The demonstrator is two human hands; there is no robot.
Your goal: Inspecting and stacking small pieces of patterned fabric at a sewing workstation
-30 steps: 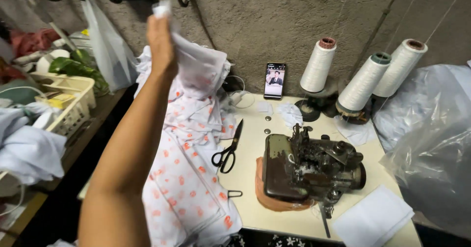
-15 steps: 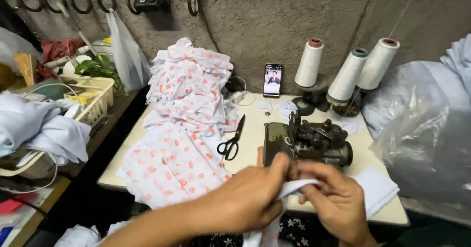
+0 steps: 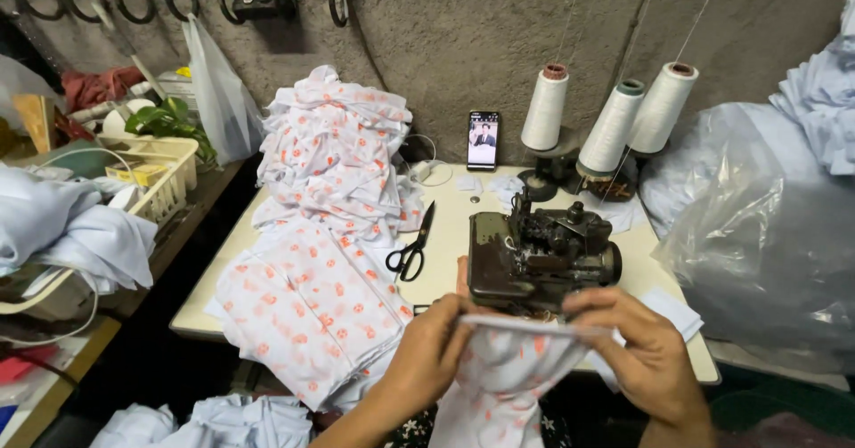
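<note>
My left hand [image 3: 429,352] and my right hand [image 3: 643,352] hold a white fabric piece with orange dots [image 3: 508,368] stretched between them, its edge level, just in front of a dark overlock sewing machine [image 3: 534,254]. The cloth hangs down below my fingers. A tall pile of the same printed fabric [image 3: 331,150] stands on the white table [image 3: 450,234] to the left, spilling over the front edge. Black scissors [image 3: 411,250] lie between the pile and the machine.
Three white thread cones [image 3: 611,120] and a lit phone [image 3: 483,141] stand at the back against the rough wall. A clear plastic bag [image 3: 766,252] bulges at the right. A basket [image 3: 160,176], a green plant and light blue cloth [image 3: 62,230] fill the left side.
A second ago my left arm was raised over the pile, dropping a piece on it. Both hands then came down to a new piece and now hold it nearer the machine.
</note>
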